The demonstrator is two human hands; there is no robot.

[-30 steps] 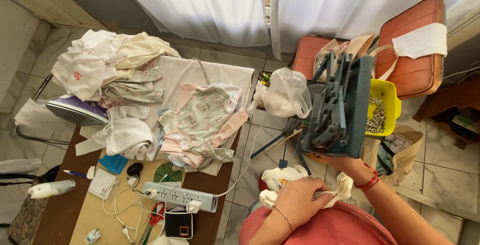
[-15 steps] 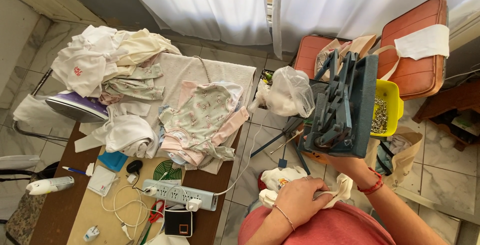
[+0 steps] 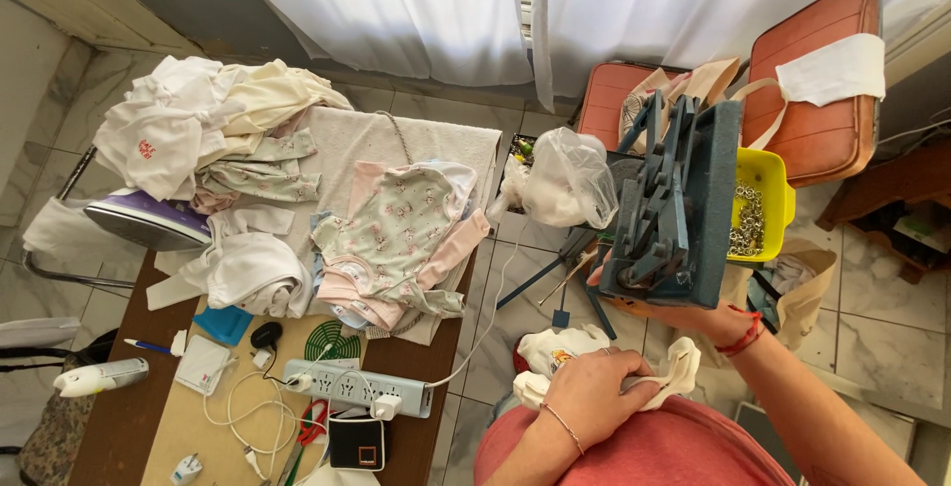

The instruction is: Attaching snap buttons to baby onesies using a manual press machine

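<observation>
Left hand [image 3: 594,392] fisted around white cloth [image 3: 680,367]

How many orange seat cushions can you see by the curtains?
2. One large orange cushion stands at the far right with a white cloth draped over it; a smaller orange cushion lies left of it, partly hidden behind the blue-grey press tool.

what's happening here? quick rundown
A person seated by a cluttered table holds a blue-grey hand press from below with the right hand, while the left hand grips a small pale piece of cloth over their lap. A yellow tray of small metal rings sits behind the press. On the table, baby clothes lie heaped on a towel, next to an iron and a power strip.
</observation>
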